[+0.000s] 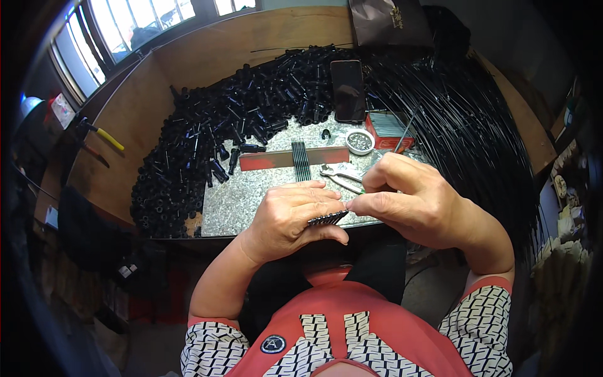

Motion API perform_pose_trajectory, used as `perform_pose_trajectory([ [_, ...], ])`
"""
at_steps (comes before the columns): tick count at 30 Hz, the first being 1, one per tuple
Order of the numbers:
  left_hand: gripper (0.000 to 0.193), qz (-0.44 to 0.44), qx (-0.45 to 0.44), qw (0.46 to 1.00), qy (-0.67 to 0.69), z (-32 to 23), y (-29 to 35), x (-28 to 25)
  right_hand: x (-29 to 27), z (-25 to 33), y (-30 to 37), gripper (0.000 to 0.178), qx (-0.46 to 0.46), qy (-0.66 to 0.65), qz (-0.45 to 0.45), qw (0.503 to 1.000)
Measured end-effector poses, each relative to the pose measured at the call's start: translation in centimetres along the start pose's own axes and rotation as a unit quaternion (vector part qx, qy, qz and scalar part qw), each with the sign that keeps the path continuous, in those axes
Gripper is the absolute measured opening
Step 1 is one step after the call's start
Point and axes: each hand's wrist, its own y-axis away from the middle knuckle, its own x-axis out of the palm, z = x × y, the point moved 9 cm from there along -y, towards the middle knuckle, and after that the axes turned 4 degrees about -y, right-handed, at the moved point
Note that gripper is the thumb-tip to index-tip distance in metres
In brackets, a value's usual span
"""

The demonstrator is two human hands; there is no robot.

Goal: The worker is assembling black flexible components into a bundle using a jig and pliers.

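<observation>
A speckled grey stone slab point(251, 195) is seen at the middle of the frame, set within a wooden workbench point(138, 119) whose raised boards curve along the upper edge. A large heap of small black tubular parts point(213, 125) is spread over the left and upper middle of the slab, and a great fan of long thin black rods point(465, 132) fills the upper right. A dark phone point(348, 90) lies face up near the top centre, with a small round white dish of tiny metal pieces point(360, 142) and a red box point(388, 129) just below it. A red bar point(270, 160) is laid across the slab with a short bundle of rods point(301, 160) crossing it, and metal pliers point(339, 174) rest beside it. Windows point(119, 28) are visible at the upper left, and a yellow-handled tool point(108, 138) lies on the bench at the left. At the centre, the left hand point(292, 217) is curled, palm turned inward, around a flat row of short black pins point(328, 218), which is gripped between thumb and fingers just over the slab's near edge. The right hand point(411, 201) is brought in from the right, its thumb and forefinger pinched together at the upper end of that row; whether a single pin is held there cannot be told.
</observation>
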Motion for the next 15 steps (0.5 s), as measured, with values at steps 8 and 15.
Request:
perform_pose_trajectory([
  [8, 0.038, 0.004, -0.024, 0.997, 0.068, 0.2, 0.0, 0.3, 1.5, -0.8, -1.5, 0.038, 0.051, -0.167, 0.009, 0.985],
  [15, 0.043, 0.008, -0.037, 0.998, 0.045, 1.0, 1.8, 1.2, 3.7, -0.5, -2.2, 0.029, 0.030, -0.152, 0.047, 0.987],
])
